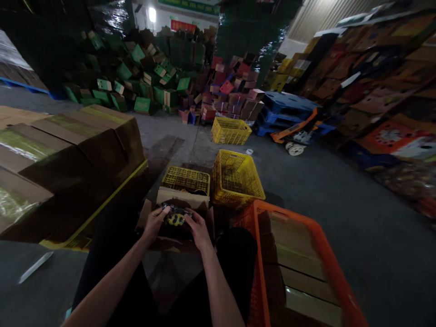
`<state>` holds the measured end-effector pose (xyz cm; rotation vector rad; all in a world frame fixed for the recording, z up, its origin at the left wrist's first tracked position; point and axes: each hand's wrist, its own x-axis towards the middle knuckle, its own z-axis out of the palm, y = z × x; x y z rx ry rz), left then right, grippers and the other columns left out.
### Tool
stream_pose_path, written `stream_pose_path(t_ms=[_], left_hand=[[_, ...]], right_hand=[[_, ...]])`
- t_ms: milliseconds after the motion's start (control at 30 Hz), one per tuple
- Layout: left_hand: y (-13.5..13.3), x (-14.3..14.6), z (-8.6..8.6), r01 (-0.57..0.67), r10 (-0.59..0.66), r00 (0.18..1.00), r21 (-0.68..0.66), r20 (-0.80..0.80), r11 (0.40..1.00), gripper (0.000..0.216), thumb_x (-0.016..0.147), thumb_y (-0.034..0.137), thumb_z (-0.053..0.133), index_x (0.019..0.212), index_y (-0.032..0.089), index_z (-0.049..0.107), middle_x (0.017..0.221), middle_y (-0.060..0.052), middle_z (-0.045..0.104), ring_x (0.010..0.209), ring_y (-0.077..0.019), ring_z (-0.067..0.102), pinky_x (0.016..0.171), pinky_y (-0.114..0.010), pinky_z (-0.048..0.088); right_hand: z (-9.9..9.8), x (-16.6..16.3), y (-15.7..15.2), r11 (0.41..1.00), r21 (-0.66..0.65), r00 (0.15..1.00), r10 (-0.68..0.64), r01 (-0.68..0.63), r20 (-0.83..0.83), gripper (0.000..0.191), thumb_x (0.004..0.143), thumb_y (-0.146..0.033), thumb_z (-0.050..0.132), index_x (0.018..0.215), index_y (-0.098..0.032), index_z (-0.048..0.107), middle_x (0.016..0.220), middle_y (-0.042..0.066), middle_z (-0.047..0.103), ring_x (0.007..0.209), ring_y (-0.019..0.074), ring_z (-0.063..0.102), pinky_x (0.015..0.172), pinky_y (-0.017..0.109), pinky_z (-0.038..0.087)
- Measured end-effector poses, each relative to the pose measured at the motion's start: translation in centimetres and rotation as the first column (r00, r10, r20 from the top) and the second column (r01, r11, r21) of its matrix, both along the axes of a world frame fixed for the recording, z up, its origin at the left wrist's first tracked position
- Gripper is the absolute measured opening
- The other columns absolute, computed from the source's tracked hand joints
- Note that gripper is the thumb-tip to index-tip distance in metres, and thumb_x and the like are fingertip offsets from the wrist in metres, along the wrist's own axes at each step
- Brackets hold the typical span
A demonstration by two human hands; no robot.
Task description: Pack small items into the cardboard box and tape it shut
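Head view: both the left hand [154, 223] and the right hand [198, 229] clamp fingers on a dark yellow-marked packet [176, 218], perhaps plastic-wrapped, over an open cardboard box [182, 198]. Dim light and slick wrap could let it slip past the fingers into the box.

Both hands [177, 225] holding yellow-black packet [175, 218], over open carton [177, 200]

One head-worn camera here, looking forward and down from close above the hands [177, 225], the warehouse floor [323, 190] stretching away toward stacked boxes [143, 72].
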<state>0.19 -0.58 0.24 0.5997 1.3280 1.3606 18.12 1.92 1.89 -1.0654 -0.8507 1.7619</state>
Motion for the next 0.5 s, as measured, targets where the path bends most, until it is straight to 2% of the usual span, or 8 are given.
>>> stream_pose_path(t_ms=[67,133,233,400,500], left_hand=[[-0.04,0.07,-0.01,0.007,-0.007,1.0,0.011,-0.005,1.0,0.051,0.069,0.06,0.078,0.088,0.013,0.076,0.075,-0.004,0.073,0.064,-0.0189,0.066,0.06,-0.026,0.052],[-0.01,0.1,-0.17,-0.015,0.015,1.0,0.017,-0.007,1.0,0.051,0.067,0.06,0.078,0.087,0.013,0.076,0.074,-0.004,0.073,0.064,-0.0186,0.066,0.061,-0.026,0.052],[0.11,0.07,-0.55,-0.042,0.042,0.999,0.021,-0.011,0.999,0.052,0.066,0.061,0.079,0.087,0.013,0.076,0.075,-0.004,0.074,0.065,-0.0187,0.067,0.061,-0.026,0.052],[0.1,0.18,-0.93,-0.053,0.053,0.998,0.008,0.047,0.999,0.055,0.066,0.062,0.078,0.092,0.014,0.076,0.076,-0.005,0.074,0.066,-0.0197,0.068,0.062,-0.028,0.053],[0.02,0.27,-0.6,-0.026,0.026,0.998,0.006,0.057,1.0,0.053,0.069,0.062,0.077,0.088,0.013,0.075,0.073,-0.004,0.073,0.062,-0.0189,0.066,0.059,-0.027,0.051]], right_hand=[[-0.05,-0.09,-0.17,1.0,-0.002,1.0,0.012,-0.012,0.0,0.043,0.068,-0.045,0.085,0.102,-0.02,0.078,0.098,0.006,0.077,0.09,0.0232,0.07,0.08,0.034,0.056],[-0.28,-0.05,-0.2,0.999,-0.012,0.999,-0.032,0.032,-0.004,0.04,0.069,-0.045,0.084,0.099,-0.019,0.08,0.095,0.006,0.077,0.09,0.0233,0.07,0.079,0.034,0.056],[-0.69,0.06,-0.04,0.994,-0.031,0.994,-0.107,0.107,0.002,0.037,0.065,-0.042,0.087,0.095,-0.02,0.081,0.096,0.006,0.077,0.09,0.0231,0.069,0.077,0.034,0.057],[-0.95,-0.11,0.11,0.99,0.005,0.99,-0.141,0.141,0.001,0.035,0.065,-0.042,0.086,0.091,-0.02,0.081,0.092,0.006,0.077,0.088,0.022,0.069,0.075,0.032,0.057],[-0.91,-0.23,0.13,0.986,0.007,0.985,-0.169,0.169,0.01,0.035,0.064,-0.044,0.086,0.089,-0.021,0.08,0.088,0.005,0.077,0.084,0.0215,0.068,0.073,0.031,0.056]])
